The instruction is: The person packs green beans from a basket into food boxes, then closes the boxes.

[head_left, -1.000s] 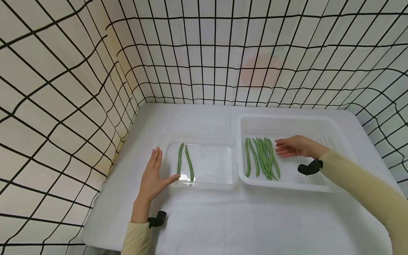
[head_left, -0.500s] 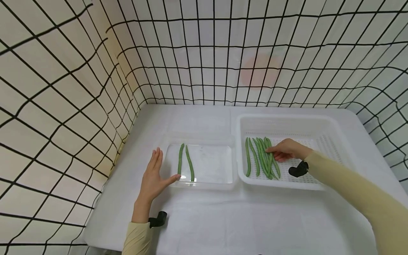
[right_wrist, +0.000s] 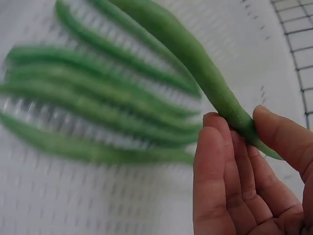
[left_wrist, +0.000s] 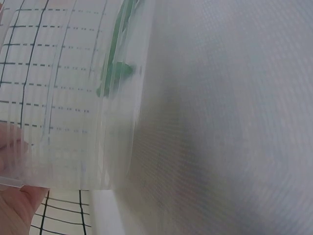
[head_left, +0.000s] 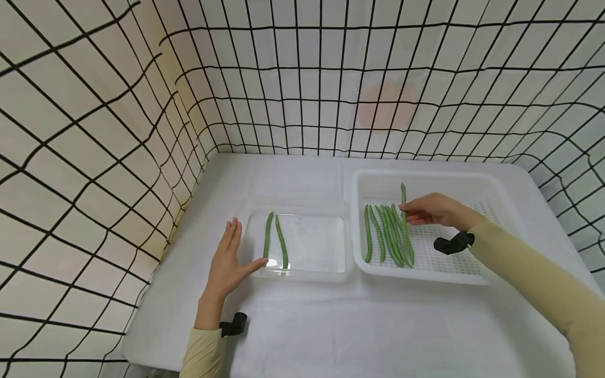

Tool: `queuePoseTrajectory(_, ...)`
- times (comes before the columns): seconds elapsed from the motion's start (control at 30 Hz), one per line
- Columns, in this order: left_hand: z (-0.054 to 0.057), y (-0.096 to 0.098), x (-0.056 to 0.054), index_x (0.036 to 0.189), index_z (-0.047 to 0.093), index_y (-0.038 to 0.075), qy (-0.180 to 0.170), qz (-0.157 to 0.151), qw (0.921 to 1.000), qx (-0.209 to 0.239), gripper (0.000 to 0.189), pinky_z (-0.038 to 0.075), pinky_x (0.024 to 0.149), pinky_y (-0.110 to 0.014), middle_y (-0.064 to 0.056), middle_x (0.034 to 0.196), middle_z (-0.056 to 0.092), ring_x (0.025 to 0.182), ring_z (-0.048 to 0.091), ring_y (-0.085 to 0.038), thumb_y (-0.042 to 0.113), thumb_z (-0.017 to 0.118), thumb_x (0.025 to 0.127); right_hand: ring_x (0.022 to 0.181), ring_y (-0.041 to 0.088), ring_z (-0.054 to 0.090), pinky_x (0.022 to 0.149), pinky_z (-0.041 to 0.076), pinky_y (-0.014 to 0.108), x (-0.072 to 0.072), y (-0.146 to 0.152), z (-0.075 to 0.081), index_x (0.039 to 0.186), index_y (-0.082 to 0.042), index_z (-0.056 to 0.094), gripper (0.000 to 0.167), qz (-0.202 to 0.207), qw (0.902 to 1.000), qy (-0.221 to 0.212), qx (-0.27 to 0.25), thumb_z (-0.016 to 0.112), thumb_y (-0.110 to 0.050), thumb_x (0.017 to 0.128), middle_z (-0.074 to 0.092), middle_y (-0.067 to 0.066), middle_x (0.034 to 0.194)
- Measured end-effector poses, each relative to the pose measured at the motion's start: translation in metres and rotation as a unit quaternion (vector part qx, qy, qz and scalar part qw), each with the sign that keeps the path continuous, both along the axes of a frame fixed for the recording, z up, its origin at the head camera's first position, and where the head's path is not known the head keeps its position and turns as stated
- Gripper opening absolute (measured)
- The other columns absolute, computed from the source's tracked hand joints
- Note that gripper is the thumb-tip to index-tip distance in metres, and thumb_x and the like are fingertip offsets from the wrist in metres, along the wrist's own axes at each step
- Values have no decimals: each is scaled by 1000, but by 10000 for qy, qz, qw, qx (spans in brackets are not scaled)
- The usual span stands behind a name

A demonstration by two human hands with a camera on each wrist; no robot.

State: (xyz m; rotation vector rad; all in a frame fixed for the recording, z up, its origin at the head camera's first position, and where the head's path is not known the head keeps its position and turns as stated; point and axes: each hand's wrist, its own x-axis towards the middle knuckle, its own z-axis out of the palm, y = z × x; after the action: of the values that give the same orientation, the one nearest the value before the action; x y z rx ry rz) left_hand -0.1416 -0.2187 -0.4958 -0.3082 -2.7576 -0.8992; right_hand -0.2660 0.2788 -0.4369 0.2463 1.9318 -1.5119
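Note:
My right hand (head_left: 437, 210) pinches a green bean (right_wrist: 198, 66) between thumb and fingertips near one end, over the white perforated basket (head_left: 449, 277). In the right wrist view the bean stands out sharply above the others. Several more green beans (head_left: 388, 233) lie side by side in the basket's left part. My left hand (head_left: 227, 265) lies along the left side of a clear plastic container (head_left: 307, 275), fingers straight and thumb spread over its front left corner. Inside it, on the left, are two green beans (head_left: 281, 241). The left wrist view shows the container's clear wall (left_wrist: 73, 161) from low down.
Both containers stand on a table with a white cloth (head_left: 331, 325), the basket to the right of the clear container with a narrow gap. A black wire mesh (head_left: 302, 100) rises behind the table and along both sides.
My right hand reached left to the beans, took hold of one, and has drawn it up and slightly back to the right. The left hand has stayed in place.

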Motion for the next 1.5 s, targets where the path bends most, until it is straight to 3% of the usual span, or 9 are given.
queuePoseTrajectory(0.1, 0, 0, 0, 150, 18, 2, -33, 3, 10000, 0, 113, 21, 108, -55, -7, 157, 12, 143, 6, -22, 56, 77, 70, 77, 14, 67, 77, 54, 29, -2, -17, 13, 90, -6, 71, 11, -21, 9987, -103, -499, 64, -13, 92, 68, 9, 87)
queuePoseTrajectory(0.27, 0, 1, -1, 151, 18, 2, -57, 9, 10000, 15, 114, 21, 107, -55, -7, 157, 11, 143, 6, -21, 56, 77, 70, 75, 14, 67, 76, 54, 29, -4, -57, 30, 96, -3, 71, 13, 194, 9927, -222, -1166, 59, -10, 95, 67, 10, 89)
queuePoseTrajectory(0.43, 0, 1, -1, 151, 16, 4, -77, 24, 10000, -15, 114, 21, 108, -55, -7, 157, 11, 143, 5, -21, 56, 77, 70, 77, 16, 67, 75, 54, 28, -7, -105, 38, 103, -1, 68, 17, 571, 9870, -294, -1475, 56, -10, 97, 68, 11, 94)
queuePoseTrajectory(0.57, 0, 1, 0, 152, 15, 6, -115, 44, 9999, 6, 114, 21, 107, -55, -7, 158, 11, 143, 5, -21, 56, 77, 70, 77, 17, 66, 76, 54, 29, -8, -145, 33, 111, 5, 62, 21, 685, 9857, -364, -1498, 57, -9, 96, 66, 12, 92)
queuePoseTrajectory(0.73, -4, 2, 1, 152, 16, 6, -169, 52, 9998, 39, 114, 21, 107, -57, -6, 158, 10, 143, 5, -22, 58, 76, 70, 73, 19, 66, 76, 54, 30, -4, -186, 23, 104, 7, 62, 16, 755, 9837, -521, -1545, 60, -4, 93, 64, 13, 85)
queuePoseTrajectory(0.93, -5, 3, 3, 151, 17, 5, -130, 104, 9999, 4, 114, 22, 106, -57, -7, 158, 12, 143, 6, -22, 57, 77, 70, 65, 19, 67, 71, 55, 29, 1, -224, 7, 107, 11, 60, 23, 773, 9893, -551, -1106, 64, -5, 90, 63, 14, 78)
queuePoseTrajectory(1.27, -1, 2, 0, 151, 17, 5, -94, 99, 9999, -54, 113, 23, 106, -57, -6, 158, 12, 143, 6, -22, 55, 77, 70, 58, 16, 64, 63, 55, 27, 8, -251, -16, 91, 7, 64, 13, 716, 9954, -388, -503, 66, -6, 89, 63, 14, 73)
queuePoseTrajectory(1.5, 0, 1, 1, 151, 18, 5, -157, 158, 9998, -21, 113, 22, 106, -57, -4, 158, 11, 143, 6, -21, 57, 77, 70, 58, 16, 65, 64, 55, 28, 10, -258, -14, 106, 16, 60, 25, 750, 9957, -336, -426, 64, -3, 90, 65, 15, 77)
